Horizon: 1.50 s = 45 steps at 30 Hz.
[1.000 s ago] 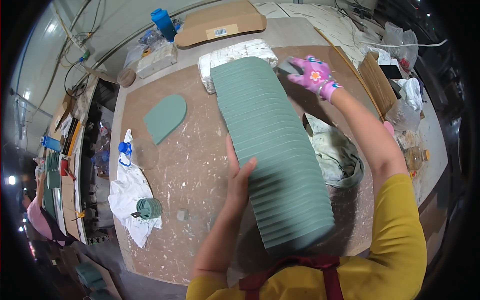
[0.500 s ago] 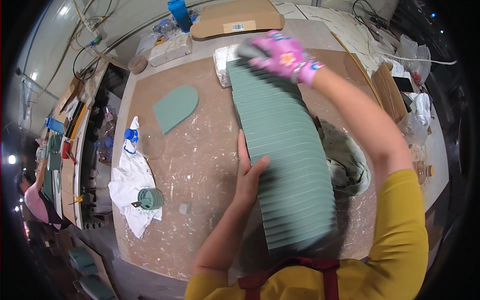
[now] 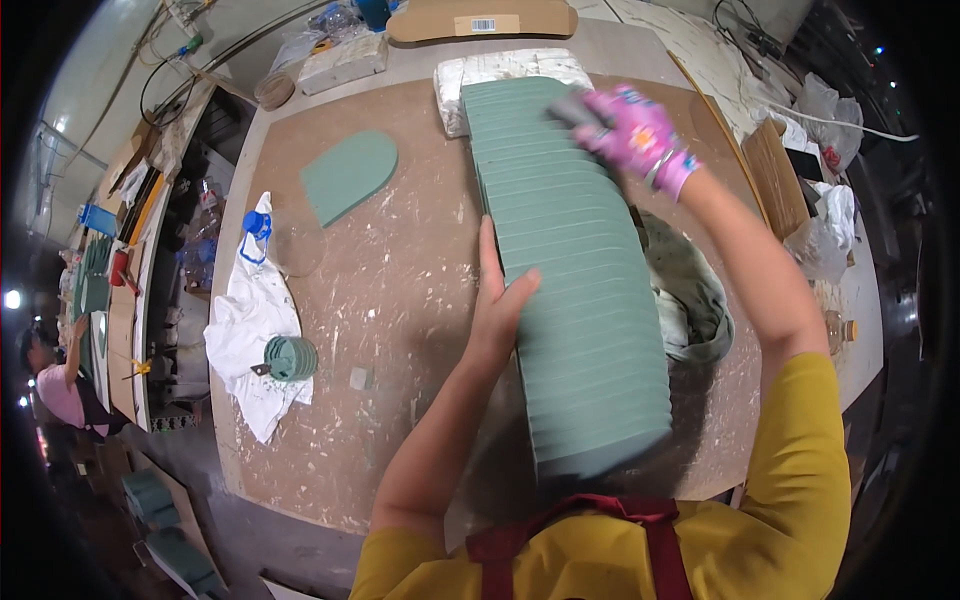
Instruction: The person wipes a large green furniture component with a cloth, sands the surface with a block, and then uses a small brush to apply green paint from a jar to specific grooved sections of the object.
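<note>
A long leaning row of green arched boards [image 3: 580,290] stretches away from me, their edges overlapping like steps. Against its left side lies my bare left hand [image 3: 500,310], fingers along the side and thumb over the edges, bracing the boards. My right hand [image 3: 640,135], in a pink flowered glove, is closed round a dark grey block [image 3: 577,110], smeared by motion, at the far right edges of the row. The far end of the boards rests on a white wrapped block [image 3: 450,100]. A single green arched board [image 3: 350,175] lies flat to the left.
A white cloth [image 3: 255,310] at left carries a green ribbed cup [image 3: 291,358] and a blue-capped bottle [image 3: 257,224]. Crumpled grey-green cloth [image 3: 700,300] lies right of the row. A cardboard box [image 3: 480,20] sits at the back. Another person [image 3: 65,385] works far left.
My right hand has swept the grey block from the row's far left end to its right edges, slightly nearer me. My left hand stays on the boards' side. The whole view has shifted slightly.
</note>
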### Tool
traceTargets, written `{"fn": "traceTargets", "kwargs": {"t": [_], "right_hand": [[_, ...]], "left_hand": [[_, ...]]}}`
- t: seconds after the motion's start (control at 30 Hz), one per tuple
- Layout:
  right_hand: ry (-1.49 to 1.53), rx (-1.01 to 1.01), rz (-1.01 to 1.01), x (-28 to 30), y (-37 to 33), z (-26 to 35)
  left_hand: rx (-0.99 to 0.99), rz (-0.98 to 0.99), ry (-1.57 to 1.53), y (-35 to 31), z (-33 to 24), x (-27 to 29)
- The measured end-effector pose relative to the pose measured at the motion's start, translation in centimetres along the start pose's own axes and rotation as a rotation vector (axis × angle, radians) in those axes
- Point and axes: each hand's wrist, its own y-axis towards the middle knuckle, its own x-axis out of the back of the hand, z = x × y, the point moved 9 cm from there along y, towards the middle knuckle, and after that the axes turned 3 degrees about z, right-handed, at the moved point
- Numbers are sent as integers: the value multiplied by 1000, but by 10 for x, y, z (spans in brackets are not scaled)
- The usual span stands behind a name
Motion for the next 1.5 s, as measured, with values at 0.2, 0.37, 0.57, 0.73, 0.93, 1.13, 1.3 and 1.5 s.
{"fn": "traceTargets", "kwargs": {"t": [0.2,0.37,0.57,0.73,0.93,1.13,1.3,1.5], "right_hand": [[-34,443,-129,17,-58,105],[-92,-209,96,8,-47,-23],[11,-6,-70,8,-81,17],[301,-24,-41,45,-108,40],[135,-65,-28,28,-161,46],[122,470,-32,56,-216,179],[141,-182,-1,41,-211,12],[116,424,5,67,-246,171]], "left_hand": [[79,-17,-72,-2,5,-1],[-19,14,-12,-3,2,0],[-8,0,-12,-4,-1,4],[-20,-67,367,-69,-7,27],[-178,176,706,-172,10,-46],[57,35,551,-168,51,-19],[-8,61,488,-168,47,-26],[74,-16,454,-174,55,-15]]}}
